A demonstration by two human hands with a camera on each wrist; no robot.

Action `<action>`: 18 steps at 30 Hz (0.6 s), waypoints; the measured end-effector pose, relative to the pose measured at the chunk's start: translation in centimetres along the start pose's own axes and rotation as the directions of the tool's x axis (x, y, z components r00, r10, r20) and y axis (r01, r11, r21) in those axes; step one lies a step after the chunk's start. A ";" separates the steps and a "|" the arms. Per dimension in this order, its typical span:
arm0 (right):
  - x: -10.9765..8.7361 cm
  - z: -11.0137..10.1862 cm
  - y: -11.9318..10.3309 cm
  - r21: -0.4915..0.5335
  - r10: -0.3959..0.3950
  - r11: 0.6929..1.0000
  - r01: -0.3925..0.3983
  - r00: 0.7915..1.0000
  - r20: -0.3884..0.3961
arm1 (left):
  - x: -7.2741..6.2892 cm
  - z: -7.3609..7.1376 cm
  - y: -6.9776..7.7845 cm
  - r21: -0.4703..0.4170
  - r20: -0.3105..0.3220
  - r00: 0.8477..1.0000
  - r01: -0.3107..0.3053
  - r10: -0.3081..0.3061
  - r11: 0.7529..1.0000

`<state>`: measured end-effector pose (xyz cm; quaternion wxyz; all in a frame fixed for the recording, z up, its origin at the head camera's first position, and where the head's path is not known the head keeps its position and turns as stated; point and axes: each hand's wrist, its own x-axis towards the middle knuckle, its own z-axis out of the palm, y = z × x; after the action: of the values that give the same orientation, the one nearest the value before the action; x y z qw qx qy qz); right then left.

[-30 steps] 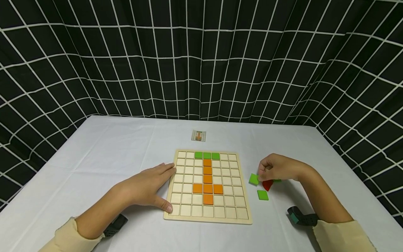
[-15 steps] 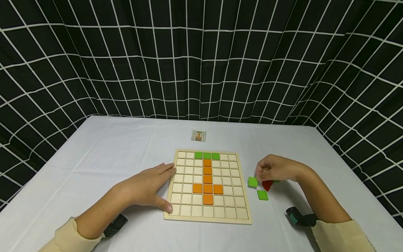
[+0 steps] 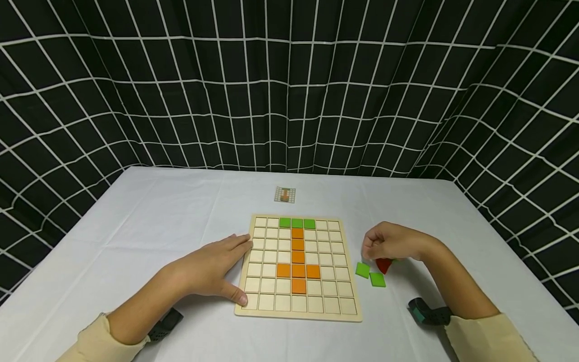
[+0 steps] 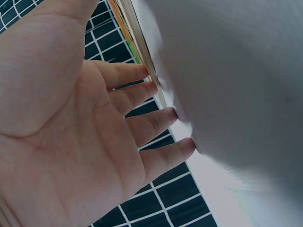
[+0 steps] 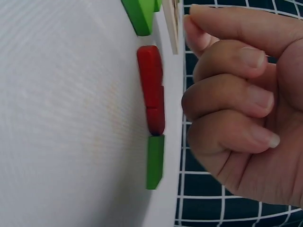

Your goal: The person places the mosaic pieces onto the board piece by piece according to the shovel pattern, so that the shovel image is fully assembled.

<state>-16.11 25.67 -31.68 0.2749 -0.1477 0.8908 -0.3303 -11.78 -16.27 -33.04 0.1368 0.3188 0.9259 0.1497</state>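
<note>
My left hand rests along the left side of a wooden grid board, thumb on its near left corner and fingertips at its edge. In the left wrist view, that hand's straight fingers touch the board edge and the cloth. Green square tiles and orange square tiles sit in the board's cells. Right of the board, my right hand hovers with curled fingers, nothing visible in them. Beneath and before it lie a loose green tile, another green tile and red pieces.
One more green tile lies beyond the red pieces, mostly hidden by the right hand in the head view. A small picture card lies behind the board. White cloth covers the table, and a black gridded curtain surrounds it.
One loose green tile has slid nearer to me and slightly left, now close beside the other green tile. My right hand has shifted a little left. The left hand stays put.
</note>
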 end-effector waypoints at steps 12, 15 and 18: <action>-1.3 1.8 -2.3 -0.276 0.038 0.960 -0.051 0.998 -0.050 | 0.0 -0.2 0.0 0.006 -0.006 1.000 -0.012 0.012 1.000; -1.2 2.2 -2.5 -0.269 0.025 0.962 -0.037 0.999 -0.047 | 0.0 -0.1 0.0 0.000 -0.003 1.000 -0.010 0.010 1.000; -0.9 2.2 -2.3 -0.230 0.007 0.973 -0.011 1.000 -0.017 | 0.0 -0.1 0.0 -0.008 -0.002 1.000 -0.007 0.007 1.000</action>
<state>-13.86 23.23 -31.14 0.2503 -0.1720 0.9259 -0.2248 -11.82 -16.33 -32.99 0.1368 0.3213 0.9243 0.1540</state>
